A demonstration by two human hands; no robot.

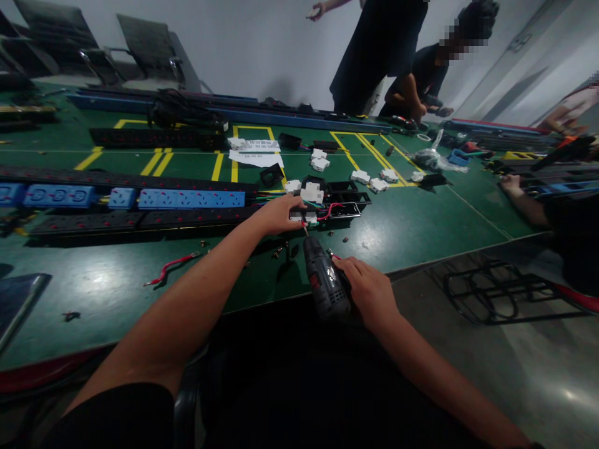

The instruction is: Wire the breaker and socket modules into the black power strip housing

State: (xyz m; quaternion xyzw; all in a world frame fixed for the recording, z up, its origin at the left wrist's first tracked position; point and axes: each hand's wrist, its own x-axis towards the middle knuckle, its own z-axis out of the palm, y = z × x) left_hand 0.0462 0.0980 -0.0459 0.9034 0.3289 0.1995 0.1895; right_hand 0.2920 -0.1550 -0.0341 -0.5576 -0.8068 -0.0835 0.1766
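My right hand [369,290] is wrapped around the grip of a dark cordless drill [322,280], its bit pointing away from me. The bit tip meets a white circuit breaker [309,218] with red wire at its terminals. My left hand [283,215] is closed on this breaker, thumb and fingers at its left side, partly hiding it. It lies at the wired end of a long black power strip [196,218]. Just behind, another white breaker [312,192] sits near an open black end housing [349,209]. A short red wire [171,268] lies left of my forearm.
Loose screws [279,251] lie near the table's front edge. Several white breakers [360,177], paper labels [255,153] and a plastic bag [437,156] are farther back. Blue socket strips [191,198] lie left. Two people stand across the green table [421,224]; another works at right.
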